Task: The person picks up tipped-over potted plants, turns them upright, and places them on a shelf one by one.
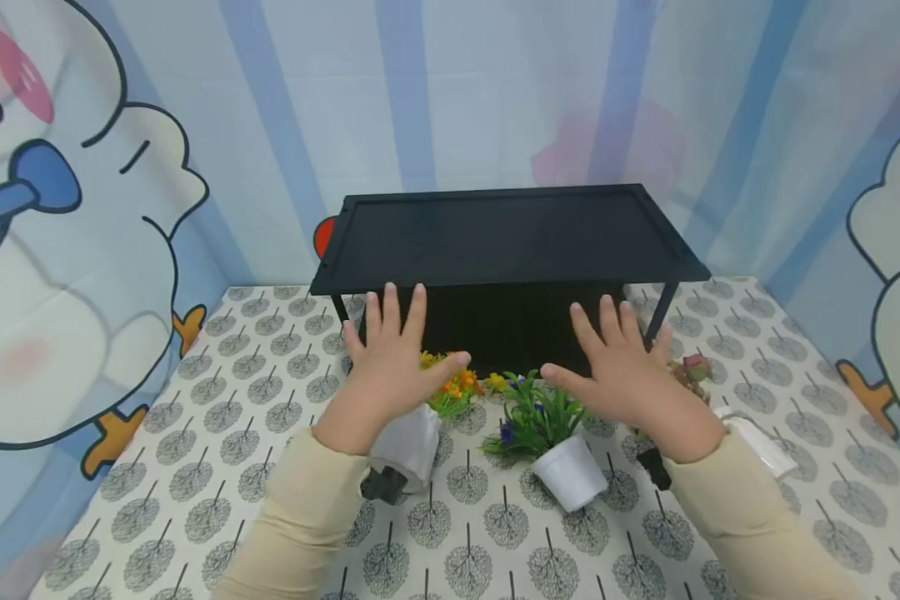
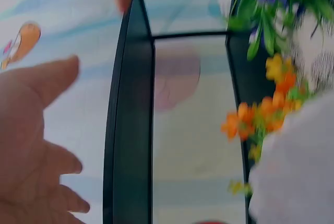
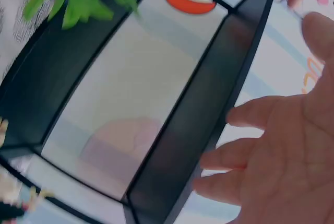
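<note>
Neither grip holds anything: both hands hover flat and spread, palms down.

Left hand and right hand float above toppled white pots of fake flowers on the table. Straight ahead, just beyond the fingertips, stands the black shelf, its long axis left to right, both hands about equally near its front edge.
</note>
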Motion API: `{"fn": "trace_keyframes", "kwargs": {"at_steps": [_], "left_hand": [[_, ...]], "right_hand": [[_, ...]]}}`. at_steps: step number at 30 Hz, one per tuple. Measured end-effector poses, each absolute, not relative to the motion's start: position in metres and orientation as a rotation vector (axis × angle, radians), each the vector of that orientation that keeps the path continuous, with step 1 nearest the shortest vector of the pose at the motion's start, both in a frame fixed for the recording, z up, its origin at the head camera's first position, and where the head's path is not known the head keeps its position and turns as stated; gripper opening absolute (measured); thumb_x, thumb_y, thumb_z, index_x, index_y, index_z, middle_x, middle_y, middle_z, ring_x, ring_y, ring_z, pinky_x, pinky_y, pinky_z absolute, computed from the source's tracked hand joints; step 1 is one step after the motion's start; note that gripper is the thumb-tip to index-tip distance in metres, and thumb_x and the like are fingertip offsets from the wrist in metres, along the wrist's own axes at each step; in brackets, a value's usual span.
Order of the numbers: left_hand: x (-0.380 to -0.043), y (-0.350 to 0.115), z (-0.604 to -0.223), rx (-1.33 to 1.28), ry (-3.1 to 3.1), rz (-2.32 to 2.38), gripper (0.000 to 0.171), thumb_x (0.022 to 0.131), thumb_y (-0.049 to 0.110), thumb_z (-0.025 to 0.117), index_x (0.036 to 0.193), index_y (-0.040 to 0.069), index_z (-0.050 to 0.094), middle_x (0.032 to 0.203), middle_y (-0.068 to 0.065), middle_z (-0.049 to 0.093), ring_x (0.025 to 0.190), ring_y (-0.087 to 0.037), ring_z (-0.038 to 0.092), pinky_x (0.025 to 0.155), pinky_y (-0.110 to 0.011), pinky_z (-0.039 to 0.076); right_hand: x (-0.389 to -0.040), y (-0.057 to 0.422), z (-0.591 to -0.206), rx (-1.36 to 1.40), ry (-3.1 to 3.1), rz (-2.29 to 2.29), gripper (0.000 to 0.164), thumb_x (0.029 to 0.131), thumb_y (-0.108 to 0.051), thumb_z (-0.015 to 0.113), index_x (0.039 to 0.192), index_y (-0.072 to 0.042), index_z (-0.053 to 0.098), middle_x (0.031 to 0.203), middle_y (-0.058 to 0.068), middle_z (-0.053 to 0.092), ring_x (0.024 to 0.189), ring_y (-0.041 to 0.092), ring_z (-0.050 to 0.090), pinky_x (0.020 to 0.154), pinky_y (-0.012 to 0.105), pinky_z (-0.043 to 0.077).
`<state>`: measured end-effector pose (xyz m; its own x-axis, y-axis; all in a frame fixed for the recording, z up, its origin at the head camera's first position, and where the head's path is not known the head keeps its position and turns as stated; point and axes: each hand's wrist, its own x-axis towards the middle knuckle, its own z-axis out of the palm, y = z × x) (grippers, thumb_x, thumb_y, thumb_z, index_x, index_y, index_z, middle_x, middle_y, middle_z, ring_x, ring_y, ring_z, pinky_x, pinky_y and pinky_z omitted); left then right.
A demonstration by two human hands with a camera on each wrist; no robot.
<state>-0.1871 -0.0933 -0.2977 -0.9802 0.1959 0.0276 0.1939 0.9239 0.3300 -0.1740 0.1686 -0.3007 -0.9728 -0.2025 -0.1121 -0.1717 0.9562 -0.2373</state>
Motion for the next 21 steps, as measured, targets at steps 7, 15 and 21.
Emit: {"fn": "trace_keyframes", "kwargs": {"at_steps": [7,15,21], "left_hand": [[-0.208,-0.132,-0.281,0.142,3.175,0.781,0.092,0.089,0.056,0.048,0.149,0.015,-0.007,0.153,-0.021,-0.009,0.139,-0.041,-0.008,0.107,-0.063,0.003],[-0.227,-0.172,-0.278,-0.135,3.136,1.221,0.086,0.09,0.049,0.051,0.15,0.011,0.004,0.154,-0.018,0.01,0.138,-0.039,0.016,0.105,-0.058,0.023],[-0.236,-0.184,-0.289,-0.281,3.038,1.541,0.075,0.088,0.048,0.055,0.148,0.017,0.022,0.151,-0.013,0.024,0.133,-0.034,0.032,0.101,-0.052,0.035]], "right_hand": [[-0.165,0.206,-0.301,-0.157,2.938,-0.354,0.107,0.08,-0.078,0.033,0.149,-0.003,0.001,0.148,0.034,-0.005,0.133,0.054,-0.004,0.094,0.073,-0.008],[-0.153,0.246,-0.311,-0.014,2.806,-0.547,0.126,0.072,-0.078,0.05,0.144,0.007,-0.01,0.141,0.042,-0.01,0.127,0.06,0.004,0.095,0.07,0.019],[-0.147,0.269,-0.318,0.112,2.771,-0.522,0.129,0.072,-0.074,0.054,0.14,0.013,-0.011,0.137,0.045,-0.008,0.122,0.062,0.009,0.094,0.07,0.02]]}}
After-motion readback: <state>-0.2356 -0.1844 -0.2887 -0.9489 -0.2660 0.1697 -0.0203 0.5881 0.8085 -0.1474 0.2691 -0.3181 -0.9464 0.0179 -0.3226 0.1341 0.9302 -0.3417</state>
